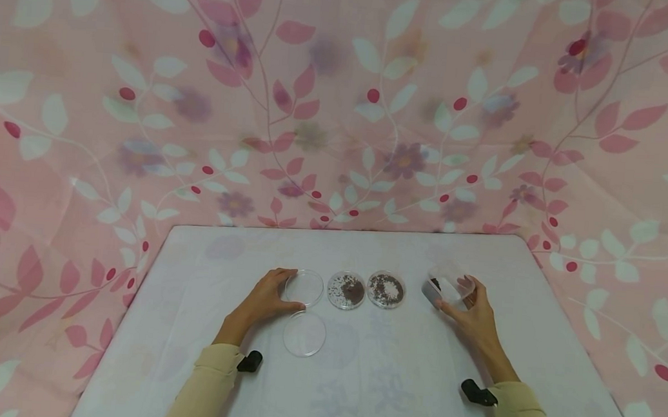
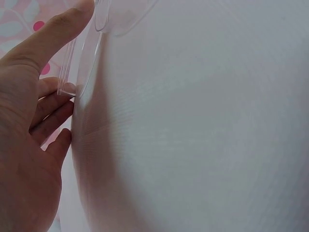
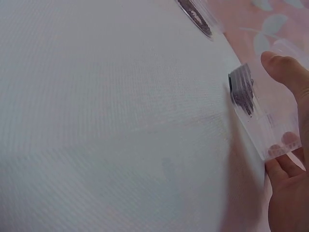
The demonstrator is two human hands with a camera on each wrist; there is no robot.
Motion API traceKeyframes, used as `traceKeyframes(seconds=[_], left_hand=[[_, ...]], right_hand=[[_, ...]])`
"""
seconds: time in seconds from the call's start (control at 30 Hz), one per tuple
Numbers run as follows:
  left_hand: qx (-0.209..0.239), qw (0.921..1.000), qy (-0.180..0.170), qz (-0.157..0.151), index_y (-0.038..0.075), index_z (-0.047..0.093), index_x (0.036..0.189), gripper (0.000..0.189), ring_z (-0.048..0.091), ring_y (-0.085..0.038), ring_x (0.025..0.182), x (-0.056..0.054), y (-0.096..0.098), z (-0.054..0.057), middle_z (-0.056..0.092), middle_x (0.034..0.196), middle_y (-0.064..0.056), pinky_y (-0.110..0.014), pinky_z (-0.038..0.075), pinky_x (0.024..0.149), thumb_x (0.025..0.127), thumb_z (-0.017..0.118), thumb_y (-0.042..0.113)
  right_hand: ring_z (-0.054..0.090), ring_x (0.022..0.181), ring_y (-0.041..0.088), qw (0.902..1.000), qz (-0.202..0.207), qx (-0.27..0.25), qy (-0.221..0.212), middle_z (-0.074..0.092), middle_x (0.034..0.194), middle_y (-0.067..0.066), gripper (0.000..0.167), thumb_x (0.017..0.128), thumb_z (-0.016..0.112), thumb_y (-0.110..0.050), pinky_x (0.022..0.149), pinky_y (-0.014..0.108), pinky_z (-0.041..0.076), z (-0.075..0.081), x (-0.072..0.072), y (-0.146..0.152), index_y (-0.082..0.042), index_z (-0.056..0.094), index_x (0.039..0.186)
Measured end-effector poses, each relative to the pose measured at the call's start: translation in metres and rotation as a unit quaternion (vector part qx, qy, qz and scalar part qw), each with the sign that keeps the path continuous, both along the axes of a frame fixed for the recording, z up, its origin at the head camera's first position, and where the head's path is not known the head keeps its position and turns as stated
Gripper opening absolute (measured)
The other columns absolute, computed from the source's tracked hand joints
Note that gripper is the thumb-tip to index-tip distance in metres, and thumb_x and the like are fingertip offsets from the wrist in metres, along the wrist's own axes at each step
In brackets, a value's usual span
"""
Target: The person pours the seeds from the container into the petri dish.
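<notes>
My left hand (image 1: 266,297) grips a clear petri dish (image 1: 305,288) by its left side, thumb at the near rim and fingers at the far rim. In the left wrist view, that dish's clear wall (image 2: 86,65) shows between thumb and fingers. My right hand (image 1: 476,313) holds a clear plastic tub (image 1: 451,284), thumb on the near side. Dark, soil-like grains (image 3: 242,90) are gathered at the tub's end away from the palm. Between the hands stand two petri dishes (image 1: 346,291) (image 1: 386,290) with dark grains scattered over their bottoms.
Another clear round dish or lid (image 1: 304,334) lies just in front of the left-hand dish. Everything is on a white-covered table (image 1: 392,380). Pink floral cloth (image 1: 341,105) hangs behind and at the sides. Dark wrist cameras (image 1: 479,393) sit at both cuffs.
</notes>
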State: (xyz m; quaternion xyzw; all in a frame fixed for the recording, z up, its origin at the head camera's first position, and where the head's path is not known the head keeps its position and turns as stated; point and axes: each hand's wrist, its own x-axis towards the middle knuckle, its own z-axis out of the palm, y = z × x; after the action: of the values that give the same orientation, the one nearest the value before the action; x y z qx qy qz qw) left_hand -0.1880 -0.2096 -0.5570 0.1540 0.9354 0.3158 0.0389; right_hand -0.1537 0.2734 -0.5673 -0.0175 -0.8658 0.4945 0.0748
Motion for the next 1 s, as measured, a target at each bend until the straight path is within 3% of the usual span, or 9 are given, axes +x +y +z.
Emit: traceKeyframes(seconds=[0.13, 0.23, 0.3, 0.4, 0.57, 0.77, 0.83, 1.0], left_hand=[[0.001, 1.0000, 0.000, 0.000, 0.014, 0.051, 0.143, 0.092, 0.046, -0.028, 0.136, 0.000, -0.001, 0.000, 0.053, 0.142, -0.008, -0.049, 0.038, 0.115, 0.068, 0.085, 0.055], [0.004, 1.0000, 0.002, -0.001, 0.014, 0.051, 0.142, 0.091, 0.046, -0.028, 0.136, 0.001, -0.001, 0.000, 0.053, 0.142, -0.008, -0.049, 0.038, 0.114, 0.068, 0.084, 0.055], [0.007, 1.0000, 0.003, -0.002, 0.014, 0.051, 0.142, 0.091, 0.046, -0.028, 0.136, 0.001, -0.001, 0.000, 0.054, 0.142, -0.008, -0.049, 0.038, 0.114, 0.068, 0.084, 0.055], [0.007, 1.0000, 0.003, -0.003, 0.013, 0.051, 0.142, 0.091, 0.046, -0.028, 0.136, 0.001, -0.001, 0.000, 0.054, 0.142, -0.008, -0.049, 0.038, 0.114, 0.068, 0.084, 0.055], [0.004, 1.0000, 0.005, -0.005, 0.014, 0.052, 0.142, 0.091, 0.047, -0.028, 0.135, 0.000, -0.002, -0.002, 0.054, 0.141, -0.007, -0.049, 0.038, 0.114, 0.068, 0.083, 0.057], [0.008, 0.9999, 0.008, -0.011, 0.013, 0.052, 0.141, 0.090, 0.046, -0.028, 0.136, 0.000, -0.002, -0.001, 0.054, 0.141, -0.008, -0.049, 0.037, 0.115, 0.068, 0.084, 0.055], [0.008, 0.9998, 0.010, -0.012, 0.013, 0.052, 0.142, 0.090, 0.046, -0.028, 0.136, 0.000, -0.002, -0.001, 0.054, 0.141, -0.008, -0.050, 0.037, 0.115, 0.069, 0.084, 0.055], [0.011, 0.9998, 0.012, -0.014, 0.013, 0.052, 0.142, 0.090, 0.046, -0.028, 0.135, -0.001, -0.003, -0.002, 0.054, 0.141, -0.008, -0.049, 0.037, 0.115, 0.069, 0.084, 0.055]], right_hand=[[0.039, 0.139, 0.040, 1.0000, 0.002, 0.003, 0.002, 0.042, 0.150, 0.020, 0.100, 0.078, 0.084, -0.027, 0.114, 0.043, 0.033, 0.001, 0.000, 0.000, -0.006, 0.020, 0.153], [0.041, 0.138, 0.038, 0.9999, 0.000, 0.005, 0.009, 0.045, 0.149, 0.019, 0.099, 0.077, 0.085, -0.026, 0.114, 0.022, 0.035, 0.002, -0.001, -0.001, -0.006, 0.023, 0.152], [0.044, 0.135, 0.036, 0.9998, 0.001, 0.011, 0.019, 0.047, 0.147, 0.019, 0.097, 0.077, 0.085, -0.026, 0.108, 0.007, 0.034, 0.004, -0.002, -0.002, -0.006, 0.025, 0.151], [0.047, 0.130, 0.033, 0.9990, 0.008, 0.015, 0.042, 0.051, 0.144, 0.019, 0.095, 0.075, 0.086, -0.024, 0.098, -0.004, 0.029, 0.009, -0.005, -0.005, -0.007, 0.029, 0.150], [0.050, 0.124, 0.034, 0.9966, 0.027, 0.008, 0.077, 0.053, 0.141, 0.019, 0.094, 0.074, 0.087, -0.018, 0.101, 0.000, 0.032, 0.019, -0.011, -0.015, -0.010, 0.031, 0.149], [0.050, 0.123, 0.035, 0.9953, 0.040, 0.011, 0.088, 0.053, 0.142, 0.019, 0.094, 0.073, 0.088, -0.019, 0.103, 0.002, 0.034, 0.031, -0.020, -0.027, -0.011, 0.033, 0.149], [0.052, 0.125, 0.027, 0.9937, 0.052, 0.014, 0.098, 0.052, 0.142, 0.021, 0.093, 0.073, 0.087, -0.018, 0.105, 0.004, 0.034, 0.036, -0.022, -0.031, -0.010, 0.033, 0.149], [0.053, 0.123, 0.028, 0.9913, 0.066, 0.020, 0.112, 0.054, 0.138, 0.025, 0.090, 0.074, 0.086, -0.010, 0.109, 0.043, 0.042, 0.064, -0.018, -0.050, -0.002, 0.034, 0.147]])
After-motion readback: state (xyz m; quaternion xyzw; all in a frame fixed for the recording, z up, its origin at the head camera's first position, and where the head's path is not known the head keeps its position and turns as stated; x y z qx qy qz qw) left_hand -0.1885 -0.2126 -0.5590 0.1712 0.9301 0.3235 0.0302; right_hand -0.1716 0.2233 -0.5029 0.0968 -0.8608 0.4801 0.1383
